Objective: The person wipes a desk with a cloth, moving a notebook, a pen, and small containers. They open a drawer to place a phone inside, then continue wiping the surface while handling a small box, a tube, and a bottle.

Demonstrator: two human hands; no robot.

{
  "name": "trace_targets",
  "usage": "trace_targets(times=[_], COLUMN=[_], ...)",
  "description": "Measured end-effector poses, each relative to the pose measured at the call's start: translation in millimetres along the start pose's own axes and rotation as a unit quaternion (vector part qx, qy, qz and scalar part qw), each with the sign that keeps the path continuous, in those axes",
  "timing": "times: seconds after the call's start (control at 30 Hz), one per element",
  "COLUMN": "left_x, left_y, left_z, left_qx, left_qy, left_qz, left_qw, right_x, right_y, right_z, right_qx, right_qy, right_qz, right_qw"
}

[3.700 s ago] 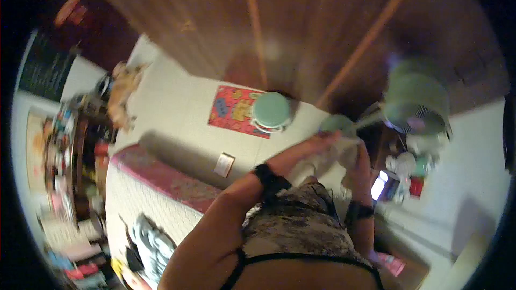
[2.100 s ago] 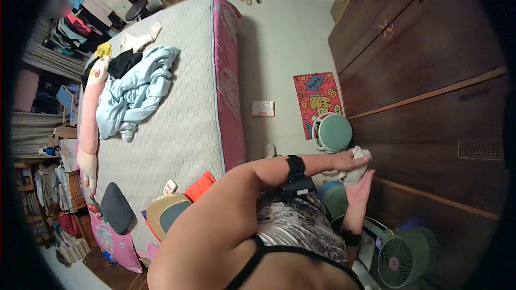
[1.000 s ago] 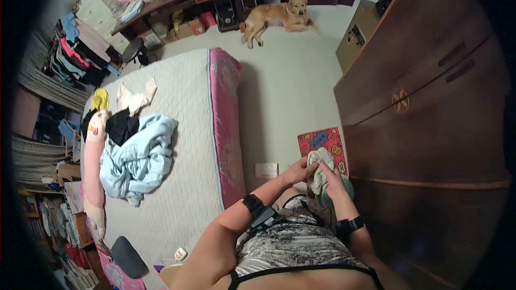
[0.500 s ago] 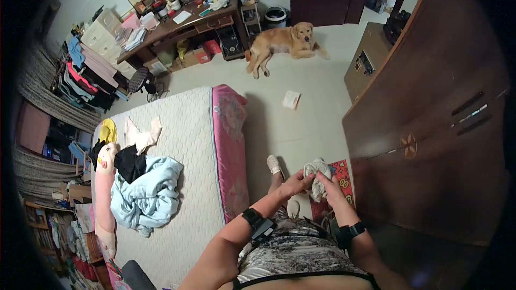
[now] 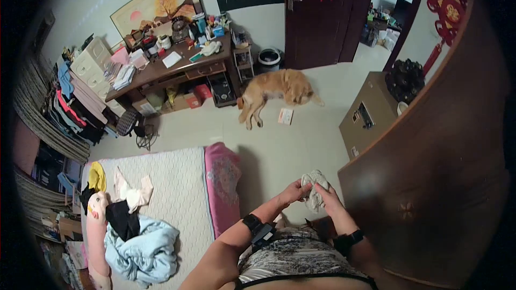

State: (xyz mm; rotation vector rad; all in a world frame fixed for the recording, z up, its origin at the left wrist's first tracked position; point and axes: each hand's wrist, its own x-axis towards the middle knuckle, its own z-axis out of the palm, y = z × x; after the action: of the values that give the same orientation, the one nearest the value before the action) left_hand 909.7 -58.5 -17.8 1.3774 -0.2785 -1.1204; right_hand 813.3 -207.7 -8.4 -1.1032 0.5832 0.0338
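Observation:
In front of my body I hold a bunched off-white cloth (image 5: 314, 202), whose exact kind I cannot make out. My left hand (image 5: 294, 192) grips its left side, fingers closed on the fabric. From the right, my right hand (image 5: 329, 196) pinches the same cloth with the thumb on top. Over on the bed to my left lie a crumpled light blue blanket or garment (image 5: 142, 249), a black cloth (image 5: 122, 220), a pale pink garment (image 5: 134, 190) and a yellow cloth (image 5: 97, 176). A long pink plush pillow (image 5: 98, 247) runs along them.
The bed (image 5: 180, 182) borders my left side, a dark wooden wardrobe (image 5: 424, 182) my right. A golden dog (image 5: 274, 87) lies on the floor ahead, beside a small white-and-orange packet (image 5: 285, 116). Beyond stand a cluttered desk (image 5: 153, 78) and a brown safe-like cabinet (image 5: 371, 113).
The view has tilted up, showing more of the far wall and door. The dog has lowered its head towards the floor. Both hands still hold the cloth.

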Motion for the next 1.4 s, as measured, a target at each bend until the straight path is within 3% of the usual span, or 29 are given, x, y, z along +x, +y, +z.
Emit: trace_targets(times=[0.1, 0.3, 0.4, 0.5, 0.6, 0.77, 0.93, 1.03, 1.13, 1.2, 1.27, 1.4], left_x=[39, 99, 105, 135, 155, 177, 173, 160, 144, 129, 129, 142], left_y=[17, 44, 99, 120, 149, 197, 211, 212, 234, 258, 214, 218], left_z=[-35, -92, -110, -149, -182, -229, -270, -308, -342, -361, -424, -498], left_qx=[-0.015, -0.084, -0.071, -0.114, -0.229, -0.165, -0.192, -0.156, -0.213, -0.319, -0.312, -0.310], left_qy=[0.008, 0.026, 0.140, 0.159, 0.154, 0.209, 0.316, 0.349, 0.432, 0.470, 0.409, 0.356], left_qz=[-0.023, 0.009, -0.036, -0.049, 0.043, 0.161, 0.130, 0.122, 0.083, 0.042, 0.139, 0.243], left_qw=[1.000, 0.996, 0.987, 0.979, 0.960, 0.950, 0.920, 0.916, 0.872, 0.822, 0.846, 0.847], right_x=[52, 122, 185, 252, 315, 389, 455, 482, 524, 539, 551, 588], right_y=[-9, -58, -67, -88, -120, -185, -199, -196, -185, -194, -207, -190], right_z=[7, 41, 40, 49, 67, 111, 152, 192, 230, 261, 295, 360], right_qx=[-0.060, -0.006, -0.021, -0.106, -0.182, -0.212, -0.269, -0.243, -0.043, 0.014, -0.013, -0.140], right_qy=[0.014, 0.047, 0.006, -0.001, -0.032, -0.149, -0.200, -0.184, -0.275, -0.279, -0.287, -0.293], right_qz=[0.007, 0.087, 0.060, 0.032, -0.031, -0.030, -0.023, 0.004, 0.161, 0.233, 0.203, 0.065], right_qw=[0.998, 0.995, 0.998, 0.994, 0.982, 0.965, 0.942, 0.952, 0.947, 0.931, 0.936, 0.944])
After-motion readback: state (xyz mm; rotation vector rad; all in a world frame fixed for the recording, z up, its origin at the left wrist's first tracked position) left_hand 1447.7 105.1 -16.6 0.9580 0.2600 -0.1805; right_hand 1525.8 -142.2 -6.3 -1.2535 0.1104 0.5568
